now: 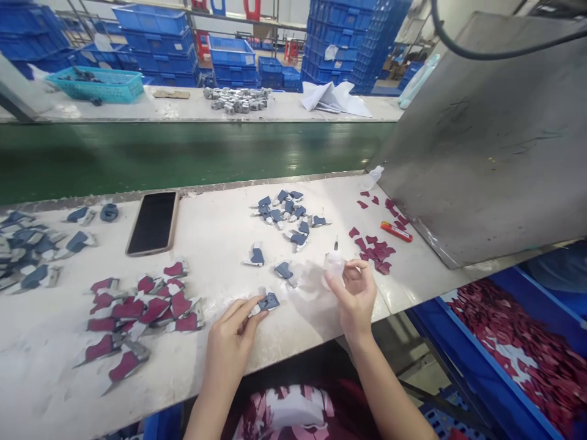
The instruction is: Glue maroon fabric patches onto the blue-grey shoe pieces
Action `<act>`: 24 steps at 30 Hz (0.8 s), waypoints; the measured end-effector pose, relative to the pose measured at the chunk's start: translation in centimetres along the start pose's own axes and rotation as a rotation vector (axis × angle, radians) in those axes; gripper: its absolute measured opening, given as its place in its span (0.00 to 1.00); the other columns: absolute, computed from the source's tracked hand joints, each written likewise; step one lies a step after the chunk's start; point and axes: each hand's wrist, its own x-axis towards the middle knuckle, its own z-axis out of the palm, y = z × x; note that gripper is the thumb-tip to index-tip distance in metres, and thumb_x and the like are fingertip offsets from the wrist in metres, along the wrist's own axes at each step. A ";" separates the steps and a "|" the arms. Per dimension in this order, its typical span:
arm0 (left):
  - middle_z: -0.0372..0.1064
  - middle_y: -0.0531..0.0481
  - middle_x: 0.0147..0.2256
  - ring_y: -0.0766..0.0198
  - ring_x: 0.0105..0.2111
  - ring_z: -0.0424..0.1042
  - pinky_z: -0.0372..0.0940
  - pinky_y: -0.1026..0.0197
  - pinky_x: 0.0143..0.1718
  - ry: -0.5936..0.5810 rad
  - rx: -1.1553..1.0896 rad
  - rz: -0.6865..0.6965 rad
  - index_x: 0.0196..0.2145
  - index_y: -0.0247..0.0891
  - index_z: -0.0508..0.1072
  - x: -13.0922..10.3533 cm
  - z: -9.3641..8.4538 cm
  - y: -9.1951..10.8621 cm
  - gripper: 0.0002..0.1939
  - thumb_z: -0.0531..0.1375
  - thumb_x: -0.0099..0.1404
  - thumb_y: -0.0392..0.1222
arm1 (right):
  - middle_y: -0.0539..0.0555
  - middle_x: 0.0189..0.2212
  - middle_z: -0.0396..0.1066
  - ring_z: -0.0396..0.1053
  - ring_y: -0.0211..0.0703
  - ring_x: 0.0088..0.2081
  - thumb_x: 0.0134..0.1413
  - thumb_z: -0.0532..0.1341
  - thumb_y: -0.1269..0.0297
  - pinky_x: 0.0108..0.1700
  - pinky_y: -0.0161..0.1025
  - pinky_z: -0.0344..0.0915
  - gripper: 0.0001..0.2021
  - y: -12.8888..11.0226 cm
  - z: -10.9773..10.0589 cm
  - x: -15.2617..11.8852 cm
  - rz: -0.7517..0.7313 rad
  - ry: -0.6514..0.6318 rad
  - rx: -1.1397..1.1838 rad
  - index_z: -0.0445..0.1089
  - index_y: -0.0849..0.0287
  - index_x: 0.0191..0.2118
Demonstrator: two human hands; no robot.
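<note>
"Blue crates [156,43] stand behind your worktop [215,235]; what are you holding?"

"Near its front edge, your left hand [225,336] pinches a blue piece [270,301], likely stiff; your right hand [359,300] grips a bottle [334,264], probably light, squeezable, best held by its sides, below the needle [336,244]."

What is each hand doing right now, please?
Left hand: closed on a blue-grey part.
Right hand: closed on a bottle.
</note>
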 end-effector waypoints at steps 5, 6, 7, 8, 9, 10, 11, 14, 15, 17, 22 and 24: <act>0.78 0.50 0.42 0.61 0.32 0.76 0.70 0.64 0.36 0.092 -0.041 -0.166 0.43 0.44 0.79 -0.2 -0.1 -1.0 0.17 0.61 0.62 0.55 | 0.58 0.47 0.77 0.75 0.50 0.48 0.43 0.73 0.62 0.50 0.48 0.70 0.24 0.9 0.2 0.9 0.095 -0.144 -0.018 0.59 0.52 0.40; 0.79 0.50 0.40 0.59 0.33 0.78 0.71 0.64 0.37 0.110 -0.042 -0.220 0.43 0.45 0.79 -0.2 -0.2 -1.2 0.18 0.61 0.61 0.57 | 0.59 0.49 0.76 0.75 0.51 0.50 0.42 0.74 0.62 0.50 0.49 0.70 0.25 0.9 0.0 1.1 0.083 -0.178 -0.024 0.59 0.52 0.42; 0.80 0.50 0.39 0.58 0.35 0.79 0.72 0.63 0.37 0.121 -0.041 -0.276 0.43 0.45 0.79 -0.2 -0.3 -1.3 0.20 0.62 0.59 0.58 | 0.60 0.52 0.74 0.74 0.52 0.52 0.40 0.75 0.61 0.50 0.49 0.70 0.28 0.7 -0.4 1.4 0.048 -0.213 -0.054 0.60 0.52 0.45; 0.80 0.50 0.39 0.56 0.37 0.80 0.72 0.63 0.37 0.123 -0.041 -0.324 0.44 0.45 0.79 -0.2 -0.4 -1.2 0.22 0.62 0.58 0.59 | 0.60 0.54 0.72 0.72 0.53 0.54 0.39 0.75 0.60 0.51 0.50 0.70 0.32 0.4 -1.0 1.8 -0.009 -0.240 -0.117 0.61 0.52 0.49; 0.80 0.50 0.39 0.54 0.39 0.80 0.73 0.63 0.38 0.129 -0.046 -0.366 0.44 0.45 0.79 -0.1 -0.5 -1.0 0.23 0.63 0.57 0.60 | 0.60 0.55 0.71 0.70 0.54 0.55 0.39 0.75 0.59 0.52 0.51 0.69 0.34 0.0 -1.8 2.2 -0.079 -0.246 -0.209 0.62 0.52 0.52; 0.80 0.50 0.40 0.53 0.41 0.80 0.73 0.64 0.38 0.142 -0.057 -0.402 0.44 0.45 0.79 -0.1 -0.7 -0.6 0.23 0.64 0.56 0.60 | 0.60 0.55 0.70 0.69 0.54 0.55 0.41 0.75 0.58 0.53 0.52 0.68 0.34 -0.4 -2.7 2.8 -0.151 -0.225 -0.327 0.63 0.52 0.55; 0.81 0.50 0.40 0.53 0.43 0.79 0.74 0.64 0.39 0.164 -0.071 -0.438 0.44 0.45 0.79 0.0 -0.8 -0.1 0.23 0.64 0.55 0.60 | 0.60 0.53 0.71 0.69 0.54 0.54 0.45 0.73 0.57 0.52 0.52 0.67 0.30 -0.8 -3.7 3.4 -0.213 -0.170 -0.458 0.66 0.53 0.54; 0.81 0.49 0.34 0.52 0.43 0.80 0.74 0.61 0.44 0.248 -0.132 -0.526 0.46 0.44 0.78 0.3 -1.0 1.7 0.24 0.65 0.55 0.59 | 0.59 0.44 0.74 0.67 0.54 0.48 0.52 0.69 0.55 0.49 0.51 0.67 0.16 -1.4 -6.7 5.4 -0.264 -0.013 -0.829 0.76 0.55 0.46; 0.81 0.49 0.32 0.51 0.42 0.80 0.74 0.59 0.46 0.275 -0.160 -0.538 0.47 0.43 0.78 0.3 -1.0 2.3 0.25 0.65 0.55 0.59 | 0.58 0.42 0.74 0.66 0.54 0.46 0.51 0.70 0.54 0.48 0.51 0.67 0.15 -1.3 -7.4 6.0 -0.256 -0.020 -0.934 0.78 0.55 0.44; 0.80 0.48 0.30 0.50 0.41 0.80 0.72 0.54 0.50 0.320 -0.213 -0.540 0.47 0.40 0.77 0.3 -1.0 3.0 0.26 0.66 0.55 0.58 | 0.58 0.39 0.75 0.66 0.54 0.43 0.48 0.71 0.55 0.45 0.50 0.67 0.15 -0.8 -8.2 6.7 -0.236 -0.063 -1.064 0.79 0.55 0.41; 0.81 0.48 0.33 0.51 0.41 0.80 0.69 0.53 0.54 0.341 -0.350 -0.553 0.47 0.38 0.77 -0.2 -0.9 3.1 0.27 0.68 0.54 0.56 | 0.60 0.36 0.76 0.67 0.56 0.41 0.57 0.65 0.60 0.44 0.50 0.65 0.08 0.4 -7.4 6.8 -0.220 -0.090 -1.132 0.77 0.58 0.38; 0.81 0.47 0.33 0.53 0.39 0.81 0.71 0.56 0.51 0.321 -0.423 -0.543 0.47 0.37 0.76 -0.4 -0.8 2.9 0.27 0.69 0.53 0.55 | 0.63 0.35 0.75 0.68 0.58 0.42 0.60 0.62 0.66 0.45 0.51 0.65 0.06 0.5 -6.6 6.9 -0.216 -0.103 -1.147 0.76 0.61 0.35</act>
